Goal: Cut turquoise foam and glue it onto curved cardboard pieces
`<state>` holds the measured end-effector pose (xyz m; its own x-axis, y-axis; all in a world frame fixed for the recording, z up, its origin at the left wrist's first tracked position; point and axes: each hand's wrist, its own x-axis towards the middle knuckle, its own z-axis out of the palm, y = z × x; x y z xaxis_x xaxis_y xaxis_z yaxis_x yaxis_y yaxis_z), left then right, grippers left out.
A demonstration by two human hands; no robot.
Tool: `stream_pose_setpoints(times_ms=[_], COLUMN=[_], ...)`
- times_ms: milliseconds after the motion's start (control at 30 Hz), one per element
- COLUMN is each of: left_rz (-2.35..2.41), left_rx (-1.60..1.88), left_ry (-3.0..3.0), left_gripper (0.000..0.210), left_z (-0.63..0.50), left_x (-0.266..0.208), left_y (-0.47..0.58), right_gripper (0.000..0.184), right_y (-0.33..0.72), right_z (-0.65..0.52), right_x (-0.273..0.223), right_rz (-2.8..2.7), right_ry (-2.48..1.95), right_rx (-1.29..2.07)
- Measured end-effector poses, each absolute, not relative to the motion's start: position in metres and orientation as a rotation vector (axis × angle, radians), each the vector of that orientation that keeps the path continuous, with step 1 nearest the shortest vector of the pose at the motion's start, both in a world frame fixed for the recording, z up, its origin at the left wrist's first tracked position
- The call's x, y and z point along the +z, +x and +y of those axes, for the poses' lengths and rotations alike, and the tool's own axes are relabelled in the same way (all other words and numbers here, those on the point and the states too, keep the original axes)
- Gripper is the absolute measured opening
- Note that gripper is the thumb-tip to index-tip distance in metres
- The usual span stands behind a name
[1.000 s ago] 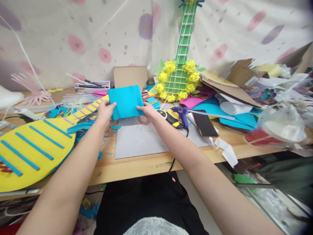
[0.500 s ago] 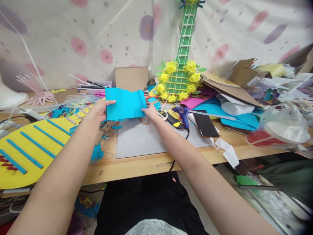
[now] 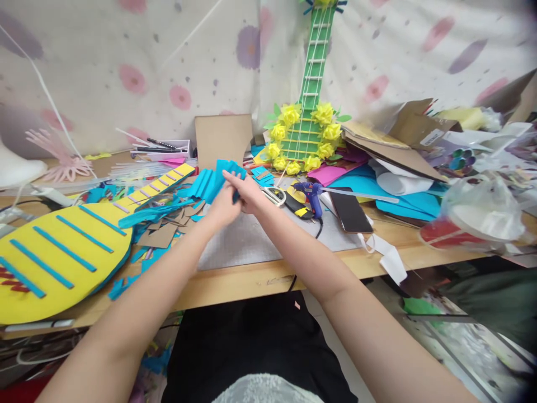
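A blue sheet of paper (image 3: pixel 224 169), bent or folded over, is gripped between my two hands above the back of the grey cutting mat (image 3: pixel 239 246). My left hand (image 3: pixel 226 208) is closed on its lower part, with the fingertips partly hidden. Close against it, my right hand (image 3: pixel 245 191) pinches the paper too, its fingers overlapping the left ones. Left of my hands lie blue paper strips and cardboard scraps (image 3: pixel 161 235). Further left rests a yellow guitar-shaped cutout (image 3: pixel 54 224) with blue strips across it.
A green paper guitar (image 3: pixel 308 101) with yellow flowers leans at the back. Right of my hands are a roll of tape (image 3: pixel 274 195), a blue glue gun (image 3: pixel 311 196) and a phone (image 3: pixel 351 210). A red-and-white tub (image 3: pixel 465 226) in plastic stands far right.
The blue sheet was held stretched flat between my hands; now it is bent over. My left hand has come right to meet my right hand, uncovering the scraps and the yellow cutout's neck.
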<state>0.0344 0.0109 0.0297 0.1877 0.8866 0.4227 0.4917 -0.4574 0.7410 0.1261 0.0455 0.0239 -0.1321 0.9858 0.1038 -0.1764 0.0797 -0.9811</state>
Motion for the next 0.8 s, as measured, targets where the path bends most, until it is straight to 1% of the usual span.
stream_pose_setpoints(times_ms=[33,100,133,200,267,367,467,567,700,800], left_rz=[1.212,1.189,1.234,1.378,1.484,1.401,1.309,1.265,1.205,1.206], left_rx=[1.143,1.174,1.258,1.464,1.505,1.361,1.278,1.252,1.147,1.084], left_ry=[2.057,2.024,1.959,1.758,1.569,1.315,1.285,1.271,1.279,1.329], left_gripper=[0.046,0.036,0.030,0.025,0.030,0.038,0.038,0.038,0.042,0.039], left_z=[0.008,0.008,0.012,0.022,0.034,0.039,0.032,0.026,0.028,0.031], left_x=[0.024,0.016,0.013,0.010,0.010,0.010,0.009,0.008,0.010,0.014], left_y=[0.038,0.037,0.033,0.022,0.011,0.007,0.013,0.019,0.016,0.011], right_gripper=[0.032,0.018,0.014,0.011,0.014,0.022,0.033,0.041,0.040,0.040], right_y=[0.129,0.140,0.146,0.158,0.166,0.173,0.176,0.178,0.185,0.194], right_z=[0.048,0.052,0.054,0.056,0.057,0.059,0.060,0.059,0.056,0.055], right_x=[0.021,0.016,0.014,0.012,0.012,0.014,0.015,0.014,0.016,0.019], right_rz=[-1.124,-0.979,-0.959,-0.958,-0.978,-1.030,-1.042,-1.069,-1.148,-1.209], right_ry=[-1.000,-1.066,-1.063,-1.025,-0.989,-1.006,-1.127,-1.180,-1.078,-0.955], right_rx=[1.336,1.391,1.413,1.461,1.502,1.444,1.344,1.338,1.458,1.570])
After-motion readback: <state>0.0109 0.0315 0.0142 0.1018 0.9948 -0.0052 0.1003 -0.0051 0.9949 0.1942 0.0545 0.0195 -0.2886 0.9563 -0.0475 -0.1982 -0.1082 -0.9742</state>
